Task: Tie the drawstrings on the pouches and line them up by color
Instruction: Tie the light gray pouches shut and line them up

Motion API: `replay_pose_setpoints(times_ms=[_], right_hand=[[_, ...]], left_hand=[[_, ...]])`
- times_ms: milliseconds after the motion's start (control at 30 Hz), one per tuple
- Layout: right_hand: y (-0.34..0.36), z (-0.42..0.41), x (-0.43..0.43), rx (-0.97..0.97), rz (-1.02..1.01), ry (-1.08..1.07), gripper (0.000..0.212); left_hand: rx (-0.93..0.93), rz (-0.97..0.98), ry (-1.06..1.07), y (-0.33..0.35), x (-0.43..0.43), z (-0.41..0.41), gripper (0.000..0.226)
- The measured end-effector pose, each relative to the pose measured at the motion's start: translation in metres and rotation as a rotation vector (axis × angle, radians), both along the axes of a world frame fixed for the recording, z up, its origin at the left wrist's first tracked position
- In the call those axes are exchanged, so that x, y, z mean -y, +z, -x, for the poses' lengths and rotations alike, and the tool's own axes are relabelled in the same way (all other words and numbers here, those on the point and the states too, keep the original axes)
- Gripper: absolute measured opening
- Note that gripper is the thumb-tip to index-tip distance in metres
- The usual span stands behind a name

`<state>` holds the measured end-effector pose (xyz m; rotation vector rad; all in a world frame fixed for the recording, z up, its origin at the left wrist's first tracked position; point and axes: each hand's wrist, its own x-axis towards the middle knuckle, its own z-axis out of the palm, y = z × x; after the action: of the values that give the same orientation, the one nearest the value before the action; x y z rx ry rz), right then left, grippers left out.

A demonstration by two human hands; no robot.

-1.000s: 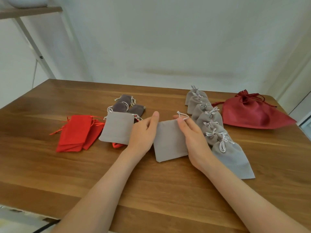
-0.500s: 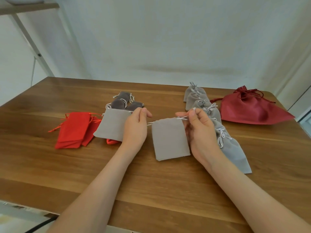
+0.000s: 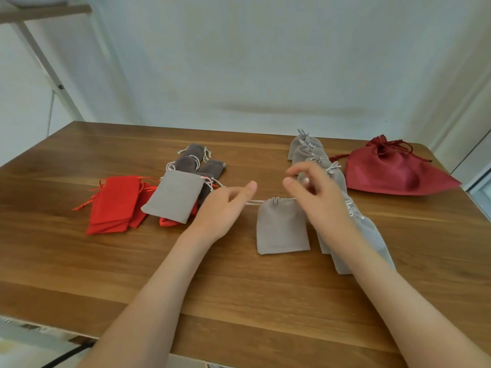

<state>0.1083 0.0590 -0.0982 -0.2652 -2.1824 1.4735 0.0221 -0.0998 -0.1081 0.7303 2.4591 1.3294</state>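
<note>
Though wooden, table (image 3: 79,261) beside white wall (image 3: 265,62).

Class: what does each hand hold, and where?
Left hand holds the grey pouch by its left drawstring; right hand's grip is too blurred to tell.

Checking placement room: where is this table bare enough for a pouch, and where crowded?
Bare: the table along its near edge; the gap between the dark grey pouches and the light grey row; the wood nearer than the dark red bag. Crowded: the overlapping pile at the red pouches.
</note>
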Motion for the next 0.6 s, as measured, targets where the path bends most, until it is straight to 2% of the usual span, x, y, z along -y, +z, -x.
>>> replay_pose_setpoints(times_ms=[100, 233, 333, 467, 533, 600], right_hand=[[-0.005, 0.003, 0.007, 0.077, -0.287, 0.073, 0.014], [-0.013, 0.009, 0.011, 0.142, -0.476, 0.146, 0.009], [-0.02, 0.011, 0.014, 0.153, -0.535, 0.179, 0.01], [-0.026, 0.013, 0.024, 0.199, -0.507, 0.172, 0.025], [-0.029, 0.014, 0.025, 0.206, -0.474, 0.153, 0.028], [-0.031, 0.014, 0.024, 0.198, -0.437, 0.148, 0.02]], left_hand=[[0.004, -0.212, -0.143, -0.003, -0.003, -0.003, 0.029], [-0.128, -0.279, -0.176, -0.008, -0.009, -0.006, 0.029], [-0.414, -0.203, -0.151, -0.013, -0.014, -0.006, 0.035], [-0.791, 0.024, 0.005, -0.022, -0.018, -0.013, 0.037], [-0.816, 0.072, 0.103, -0.023, -0.023, -0.021, 0.036], [-0.763, 0.124, 0.145, -0.024, -0.027, -0.027, 0.031]])
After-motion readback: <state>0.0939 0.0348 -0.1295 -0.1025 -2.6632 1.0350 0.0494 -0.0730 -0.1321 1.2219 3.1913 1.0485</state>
